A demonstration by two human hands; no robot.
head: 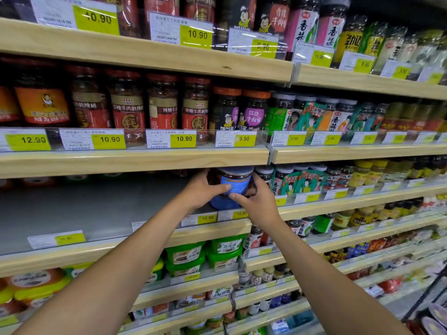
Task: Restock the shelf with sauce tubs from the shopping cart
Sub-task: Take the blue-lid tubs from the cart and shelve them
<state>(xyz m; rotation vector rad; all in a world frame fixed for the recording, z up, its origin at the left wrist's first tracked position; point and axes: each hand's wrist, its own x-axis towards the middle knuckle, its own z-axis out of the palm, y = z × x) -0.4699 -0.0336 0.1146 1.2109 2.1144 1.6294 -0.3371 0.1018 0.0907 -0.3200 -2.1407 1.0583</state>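
Both hands grip the sauce tub at the third shelf from the top. The left hand wraps its left side and the right hand its right side, with the two thumbs almost meeting across the blue label. The tub stands upright just behind the shelf's wooden front edge. Its blue lid sits close under the wooden lip of the shelf above, so there is little room overhead.

Left of the tub the grey shelf floor runs in a wide open stretch, back to a few lids in the shadow at the rear. On the right the tub is just beside a row of dark jars with white lids, and the right hand's fingers lie in the narrow gap between them. Yellow price tags stand along the front edge below the hands.

The tub's clear wall shows dark reddish-brown sauce above the label. Whether its blue lower part is the same tub or a second one underneath cannot be told. One shelf down, green tubs are stacked two high. The shelf above carries red-labelled jars of dark chilli sauce.
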